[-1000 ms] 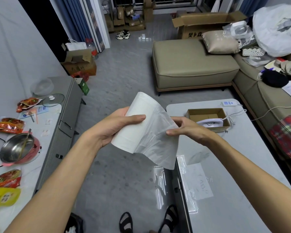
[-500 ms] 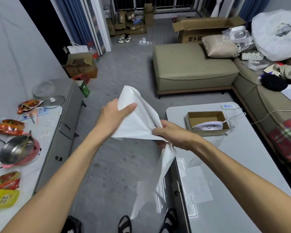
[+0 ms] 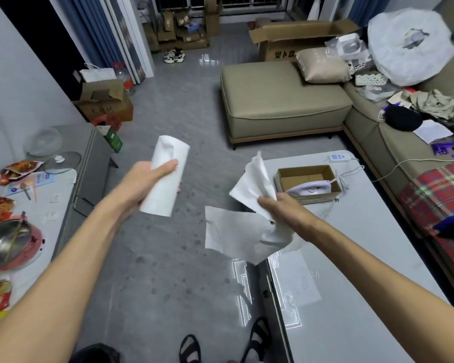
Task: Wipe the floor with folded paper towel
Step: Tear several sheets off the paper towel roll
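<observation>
Left hand (image 3: pixel 144 180) has its fingers wrapped round the paper towel roll (image 3: pixel 165 176), right hand (image 3: pixel 282 209) has its fingers clamped on a loose, unfolded paper towel sheet (image 3: pixel 236 231), both held well above the grey floor (image 3: pixel 168 258).

— What can you count?
— One left hand (image 3: pixel 142 180), one right hand (image 3: pixel 282 208), one paper roll (image 3: pixel 168 179), one loose paper (image 3: pixel 233 235), two sandals (image 3: pixel 190 349) (image 3: pixel 257 336).
— And on the table (image 3: pixel 357 297)?
— One iron (image 3: pixel 309 188), one box (image 3: pixel 323 198).
</observation>
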Demonstrator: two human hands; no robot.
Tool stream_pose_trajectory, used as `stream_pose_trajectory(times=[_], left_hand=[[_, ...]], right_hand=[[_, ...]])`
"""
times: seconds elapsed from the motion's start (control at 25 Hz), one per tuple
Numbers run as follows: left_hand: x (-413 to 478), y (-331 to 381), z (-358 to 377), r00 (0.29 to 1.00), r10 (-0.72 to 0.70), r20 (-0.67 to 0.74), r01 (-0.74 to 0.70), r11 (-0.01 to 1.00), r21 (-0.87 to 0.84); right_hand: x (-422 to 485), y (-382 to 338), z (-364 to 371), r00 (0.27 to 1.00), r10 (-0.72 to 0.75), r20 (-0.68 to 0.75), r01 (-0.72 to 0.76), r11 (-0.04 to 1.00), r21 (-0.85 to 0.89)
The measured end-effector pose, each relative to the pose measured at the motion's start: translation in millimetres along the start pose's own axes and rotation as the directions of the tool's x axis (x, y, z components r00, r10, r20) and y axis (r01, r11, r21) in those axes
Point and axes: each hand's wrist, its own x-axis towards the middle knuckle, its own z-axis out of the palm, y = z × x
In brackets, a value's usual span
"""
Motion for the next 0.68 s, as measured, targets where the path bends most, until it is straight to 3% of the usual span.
stream_pose_trajectory(times=[0.16, 0.32, 0.48, 0.52, 0.6, 0.68], left_hand=[[-14, -15, 57, 0.929, -0.095, 0.358, 0.145, 0.983, -0.115], [-22, -30, 94, 0.869, -0.122, 0.48, 0.243, 0.95, -0.198], [-23, -29, 110, 0.86, -0.095, 0.502, 0.208, 0.963, -0.173], [-23, -27, 110, 0.873, -0.081, 0.48, 0.176, 0.972, -0.157], [-23, -24, 109, 0.907, -0.056, 0.417, 0.103, 0.991, -0.09], [-23, -23, 109, 0.937, -0.037, 0.347, 0.017, 0.998, 0.06]], right_hand=[[10, -15, 6, 0.995, 0.079, 0.056, -0.091, 0.959, 0.27], [13, -27, 8, 0.997, 0.074, 0.011, -0.071, 0.895, 0.44], [12, -35, 4, 0.992, 0.104, 0.064, -0.121, 0.749, 0.652], [10, -33, 1, 0.992, 0.119, 0.045, -0.119, 0.749, 0.652], [7, -26, -4, 0.98, 0.109, -0.164, -0.004, 0.844, 0.536], [-1, -25, -4, 0.929, -0.048, -0.368, 0.173, 0.934, 0.314]])
